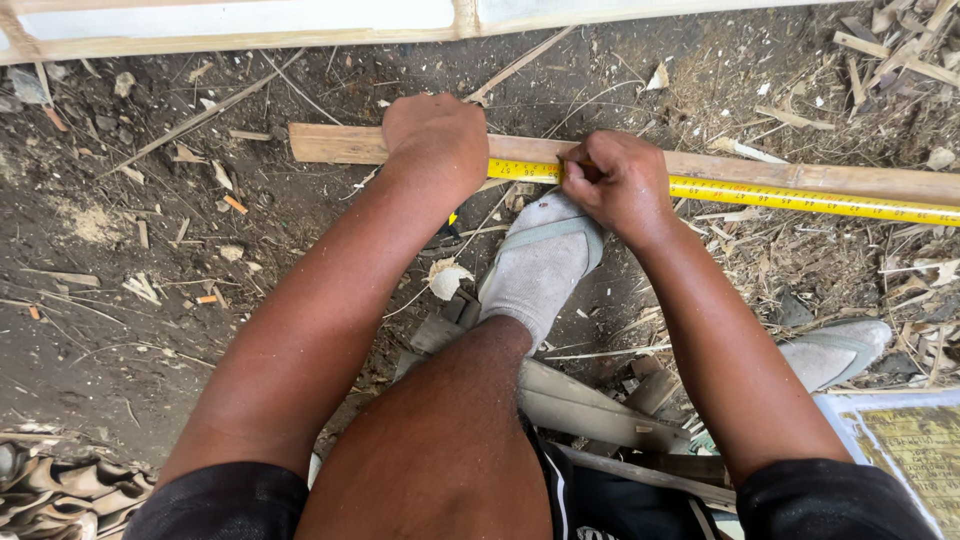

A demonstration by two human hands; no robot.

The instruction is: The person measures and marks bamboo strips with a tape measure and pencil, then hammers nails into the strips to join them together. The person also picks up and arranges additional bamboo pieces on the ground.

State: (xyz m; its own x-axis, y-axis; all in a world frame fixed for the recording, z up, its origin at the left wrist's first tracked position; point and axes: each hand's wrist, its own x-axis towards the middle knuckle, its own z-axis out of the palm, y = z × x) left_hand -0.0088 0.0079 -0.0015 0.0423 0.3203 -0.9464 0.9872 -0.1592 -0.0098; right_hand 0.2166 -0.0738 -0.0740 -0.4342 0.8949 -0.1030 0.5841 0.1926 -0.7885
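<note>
Two hands measured a wooden strip on a dirt floor.

Across the upper middle of the frame lay a long, thin wooden strip [800,175], with a yellow tape measure [800,197] stretched along its near edge. The left hand [435,140] was balled in a closed fist, pressing down where strip and tape met. The right hand [615,185] had its fingers curled shut, pinching something small against the tape; what it was could not be told. The strip looked light, stiff and rough, likely splintery, best gripped flat near its middle. A socked foot [540,260] rested just below, among wood scraps [590,405].
</note>
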